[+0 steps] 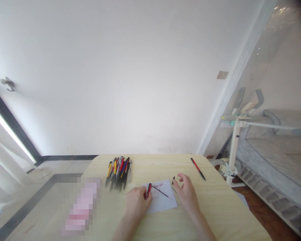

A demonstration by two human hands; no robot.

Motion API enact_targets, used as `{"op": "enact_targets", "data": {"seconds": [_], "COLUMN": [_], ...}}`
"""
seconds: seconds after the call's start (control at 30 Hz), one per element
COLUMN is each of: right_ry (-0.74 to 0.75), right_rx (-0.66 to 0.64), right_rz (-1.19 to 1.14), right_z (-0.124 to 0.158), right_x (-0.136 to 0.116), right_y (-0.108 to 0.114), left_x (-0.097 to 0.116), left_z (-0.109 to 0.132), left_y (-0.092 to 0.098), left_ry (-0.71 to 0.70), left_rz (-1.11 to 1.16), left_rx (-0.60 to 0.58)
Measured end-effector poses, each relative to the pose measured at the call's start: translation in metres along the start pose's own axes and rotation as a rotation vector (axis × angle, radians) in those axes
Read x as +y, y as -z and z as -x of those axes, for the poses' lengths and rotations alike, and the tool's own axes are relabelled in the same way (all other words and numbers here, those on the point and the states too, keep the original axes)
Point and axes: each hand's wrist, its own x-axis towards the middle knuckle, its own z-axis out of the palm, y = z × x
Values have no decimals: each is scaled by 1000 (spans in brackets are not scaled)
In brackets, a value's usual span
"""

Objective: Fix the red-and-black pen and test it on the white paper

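Both forearms are bare, with no sleeve reaching into view. The left hand [136,202] and the right hand [187,194] wear no glove, ring, watch or bracelet. The fingers [182,176] are slender, with short, unpainted nails.

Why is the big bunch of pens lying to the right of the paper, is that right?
Not quite. The head view shows the bunch of pens lying to the left of the paper, past the left hand. Only one red pen lies to the right.
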Motion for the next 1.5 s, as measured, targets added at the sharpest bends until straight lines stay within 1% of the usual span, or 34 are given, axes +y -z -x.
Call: {"op": "enact_targets", "data": {"seconds": [0.07, 0.13, 0.37, 0.47, 0.6, 0.7, 0.87, 0.93, 1.1, 1.2, 1.37, 1.5], "right_ry": [14, 16, 48, 35, 64, 56, 53, 77, 193, 210, 208, 216], "right_rx": [-37, -42, 40, 46, -6, -38, -37, -41, -114, -126, -130, -122], "right_rz": [32, 56, 8, 5, 20, 49, 58, 61, 156, 223, 276, 252], "right_z": [-1, 0, 11, 11, 8, 5, 4, 6, 11, 12, 13, 14], "right_x": [1, 1, 5, 7, 6, 3, -5, -11, -25, -30, -29, -23], "right_y": [-2, -5, -6, -4, -4, -7, -6, -4, -4, -6, -7, -7], "left_x": [1, 1, 2, 1, 1, 0, 3, 4, 6, 7, 7, 7], "left_z": [0, 0, 0, -1, -1, -1, -1, -1, -1, 0, -1, -1], "left_y": [1, 2, 2, 1, 0, 0, 5, 7, 10, 10, 10, 10], "left_ry": [-1, 1, -2, -20, -30, -26, -6, -3, -13, -5, -16, -25], "left_rz": [-21, -31, -48, -53, -52, -54, -49, -45, -49, -49, -52, -66], "left_rx": [-24, -42, -73, -64, -57, -58, -94, -107, -100, -105, -95, -101]}}
